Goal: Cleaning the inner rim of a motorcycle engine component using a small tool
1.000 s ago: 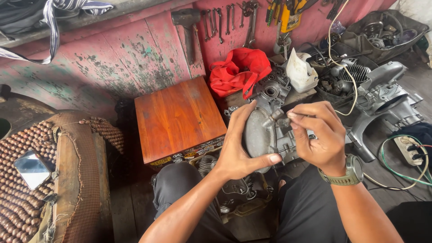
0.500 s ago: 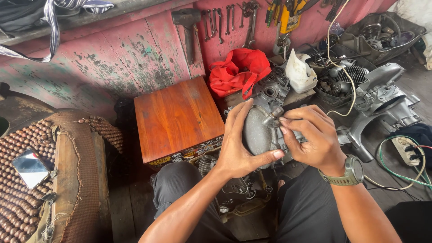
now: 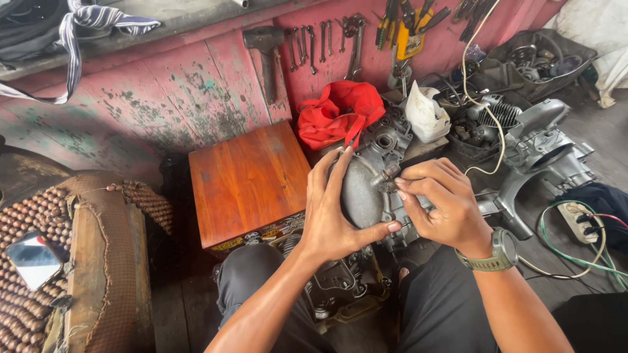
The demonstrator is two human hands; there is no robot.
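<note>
A grey metal engine casing (image 3: 361,189) with a rounded cover stands upright between my knees. My left hand (image 3: 333,212) is wrapped around its left side, fingers over the top edge and thumb under the cover. My right hand (image 3: 438,206), with a green watch on the wrist, pinches a small metal fitting (image 3: 387,174) that sticks out near the top of the casing. The fingertips hide what exactly is held there.
A wooden stool (image 3: 248,180) stands left of the casing. A red cloth (image 3: 337,112) and a white bag (image 3: 424,112) lie behind it. Wrenches (image 3: 324,39) hang on the pink wall. More engine parts (image 3: 543,140), cables and a power strip (image 3: 582,222) lie right. A beaded seat with a phone (image 3: 33,260) is left.
My right hand has dropped from above the casing and moved left onto the small fitting. My left hand has kept its grip on the casing.
</note>
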